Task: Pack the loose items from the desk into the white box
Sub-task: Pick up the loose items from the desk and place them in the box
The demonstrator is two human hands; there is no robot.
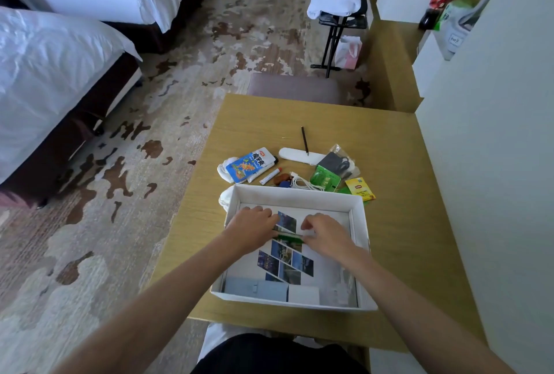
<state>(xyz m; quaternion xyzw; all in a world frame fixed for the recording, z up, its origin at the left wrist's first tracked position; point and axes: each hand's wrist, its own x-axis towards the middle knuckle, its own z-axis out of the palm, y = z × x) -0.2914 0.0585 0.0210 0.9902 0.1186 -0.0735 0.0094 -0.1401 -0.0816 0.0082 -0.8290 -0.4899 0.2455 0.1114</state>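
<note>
The white box [296,195] stands open on the wooden desk [389,224], with a sheet printed with blue photo tiles [289,262] lying flat inside. My left hand [253,228] and my right hand [325,234] are both down in the box, pinching the two ends of a small green packet [289,237]. Beyond the box lie loose items: a blue drink carton [247,165], a white tube [269,177], a white cable [304,183], green sachets [325,180], a yellow tea bag [361,189], a white case [296,156] and a pen [305,140].
A clear bag with a grey charger [337,161] lies at the back right of the items. White cloth [224,198] sits against the box's left wall. A padded stool [295,86] stands behind the desk, a white wall [494,164] to the right, beds to the left.
</note>
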